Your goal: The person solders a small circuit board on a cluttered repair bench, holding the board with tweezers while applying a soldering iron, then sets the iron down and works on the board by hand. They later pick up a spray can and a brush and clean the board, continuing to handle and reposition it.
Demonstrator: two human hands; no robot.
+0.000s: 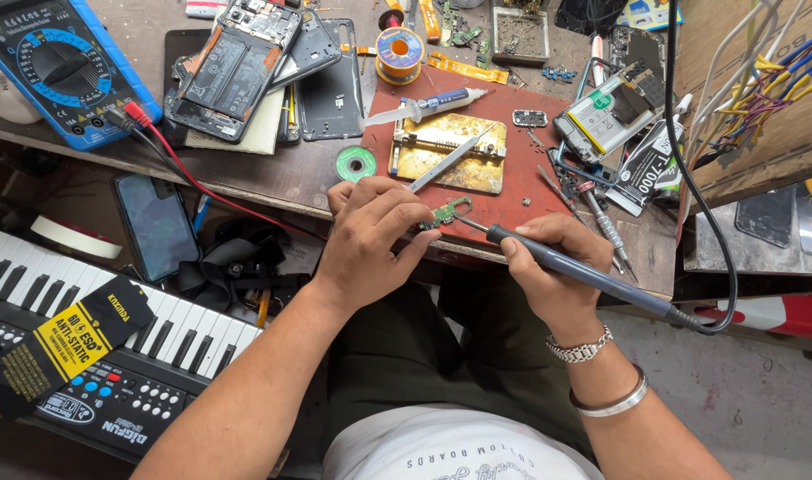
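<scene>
At the near edge of the surface [273, 178], your left hand [370, 240] is closed around tweezers [446, 163], which slant up toward 1 o'clock across a brass holder plate [464, 164]. Fingertips pinch a small green circuit board [443, 213] right at the edge of the red mat [521, 191].

Your right hand [553, 271] is closed in a pen grip on a soldering iron [566, 265]. Its tip points to 10 o'clock and sits at the small board; actual contact can't be confirmed. Its black cord [690, 178] loops off at 3 o'clock and climbs to 12.

Around the board:
- 12 o'clock: brass plate, then a syringe [428, 105] lying across the mat's far edge, then a solder spool [399, 52].
- 10 o'clock: green tape roll [356, 164] just off the mat; farther out, opened phones [237, 67] stacked, and a blue multimeter [55, 62] with red and black leads.
- 2 o'clock: another opened phone [606, 111] with its battery exposed, screwdriver [606, 229] just beside your right hand.
- 8 o'clock, below the surface: a dark phone [155, 224], a keyboard [113, 347] with a black-and-yellow packet [68, 347] lying on it.
</scene>
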